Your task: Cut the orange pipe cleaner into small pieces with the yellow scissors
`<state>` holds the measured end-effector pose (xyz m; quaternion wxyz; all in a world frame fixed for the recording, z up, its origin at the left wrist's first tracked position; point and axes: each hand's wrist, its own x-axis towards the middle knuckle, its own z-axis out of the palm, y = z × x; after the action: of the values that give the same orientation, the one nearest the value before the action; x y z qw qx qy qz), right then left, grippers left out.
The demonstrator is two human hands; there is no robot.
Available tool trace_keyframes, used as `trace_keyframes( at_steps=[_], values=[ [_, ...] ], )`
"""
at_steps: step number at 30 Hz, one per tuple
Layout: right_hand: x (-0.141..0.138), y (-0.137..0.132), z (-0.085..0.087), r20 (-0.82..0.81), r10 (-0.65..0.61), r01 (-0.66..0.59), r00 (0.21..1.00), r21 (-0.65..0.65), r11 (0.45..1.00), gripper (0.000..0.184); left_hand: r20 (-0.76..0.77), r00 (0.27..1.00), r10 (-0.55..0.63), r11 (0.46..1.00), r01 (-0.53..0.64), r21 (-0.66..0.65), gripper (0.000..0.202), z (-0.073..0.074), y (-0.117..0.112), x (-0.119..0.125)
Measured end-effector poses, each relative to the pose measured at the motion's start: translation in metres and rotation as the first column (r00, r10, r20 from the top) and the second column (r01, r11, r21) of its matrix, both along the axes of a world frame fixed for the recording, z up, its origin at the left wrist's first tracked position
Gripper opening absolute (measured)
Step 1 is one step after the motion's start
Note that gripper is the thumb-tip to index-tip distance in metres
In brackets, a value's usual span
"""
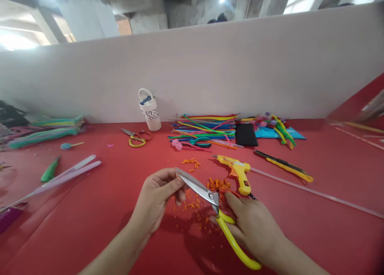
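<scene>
My right hand (253, 223) grips a pair of scissors (199, 188) by its handles, one yellow and one orange-red. The blades point up and to the left, and their tips reach the fingers of my left hand (160, 193). Thumb and forefinger of that hand are pressed together at the tips; whatever they pinch is too small or hidden to make out. Under the scissors lie short orange cut pieces (220, 183) in a small heap, with finer orange bits (192, 205) scattered about. A second group of orange pieces (192, 162) lies farther back.
A yellow glue gun (237, 169) lies right of centre, a long clear stick behind it. Farther back are colourful pipe cleaners (204, 127), a black phone (246, 134), a white tumbler (150, 113) and other scissors (136, 138). A green-handled tool (50, 170) lies left.
</scene>
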<state>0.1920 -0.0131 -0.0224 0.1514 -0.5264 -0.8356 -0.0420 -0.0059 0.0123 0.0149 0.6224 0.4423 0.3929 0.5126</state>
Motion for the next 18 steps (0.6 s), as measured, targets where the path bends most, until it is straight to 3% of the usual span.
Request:
trace_keyframes(
  at_steps=[4,8,10,13,15,18],
  values=[
    [0.001,0.002,0.0,-0.013,-0.046,0.045,0.999,-0.069,0.997,0.023,-0.01,1.0,-0.001,1.0,0.001,-0.018,0.005,0.0,0.002,-0.001],
    [-0.004,0.002,-0.001,-0.26,-0.156,0.089,0.953,-0.254,0.963,0.02,0.008,0.995,-0.104,0.987,0.104,-0.125,0.006,-0.006,0.0,0.005],
    [-0.008,0.0,0.001,-0.471,-0.215,0.029,0.856,-0.371,0.928,0.02,0.005,0.975,-0.223,0.955,0.219,-0.202,0.008,-0.011,-0.004,0.012],
    [-0.013,-0.005,0.007,-0.7,-0.28,-0.165,0.657,-0.496,0.853,0.016,-0.015,0.915,-0.403,0.883,0.385,-0.268,0.009,-0.019,-0.011,0.021],
    [-0.014,-0.008,0.011,-0.752,-0.317,-0.26,0.578,-0.538,0.802,0.013,-0.013,0.889,-0.458,0.854,0.436,-0.285,0.008,-0.023,-0.014,0.025],
    [-0.014,-0.011,0.014,-0.773,-0.358,-0.341,0.524,-0.575,0.743,0.009,-0.02,0.884,-0.467,0.85,0.443,-0.284,0.006,-0.025,-0.015,0.025]
  ],
)
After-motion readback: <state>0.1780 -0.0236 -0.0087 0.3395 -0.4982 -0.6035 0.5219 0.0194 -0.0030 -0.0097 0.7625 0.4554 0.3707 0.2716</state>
